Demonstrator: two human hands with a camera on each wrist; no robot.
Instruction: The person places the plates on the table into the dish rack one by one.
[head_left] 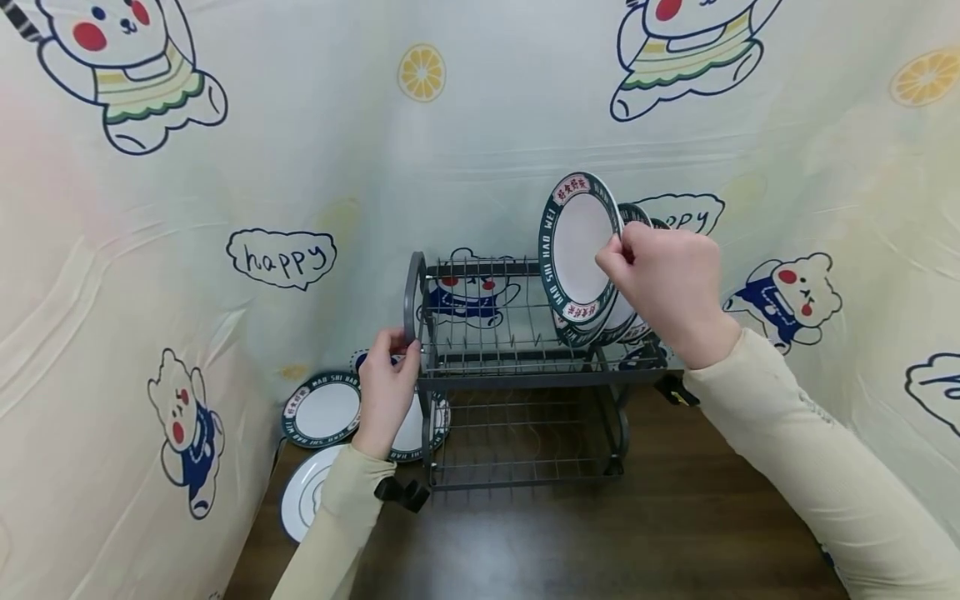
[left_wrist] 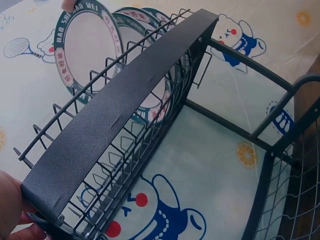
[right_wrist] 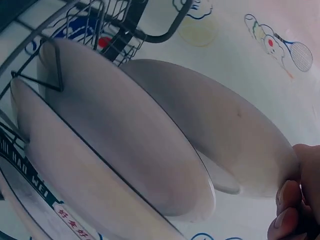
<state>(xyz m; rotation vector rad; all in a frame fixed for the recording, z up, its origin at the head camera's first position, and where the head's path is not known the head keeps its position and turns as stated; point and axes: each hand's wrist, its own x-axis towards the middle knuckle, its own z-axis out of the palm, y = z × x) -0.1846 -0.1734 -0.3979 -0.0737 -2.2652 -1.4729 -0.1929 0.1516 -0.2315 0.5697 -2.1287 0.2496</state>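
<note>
Against printed cloth (head_left: 337,150), our left grip (head_left: 386,383) holds the left edge of the rack (head_left: 510,382), our right grip (head_left: 667,283) pinches one plate (head_left: 581,250) toward the rack's right edge, and a slipping pinch could knock neighbouring plates (right_wrist: 125,135).

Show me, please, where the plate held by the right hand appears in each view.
Head: plate right of centre, pinched by the right hand.
Left wrist: plate at upper left, front showing.
Right wrist: plate right of centre, back showing.
Shared landmark: the dark rack.
</note>
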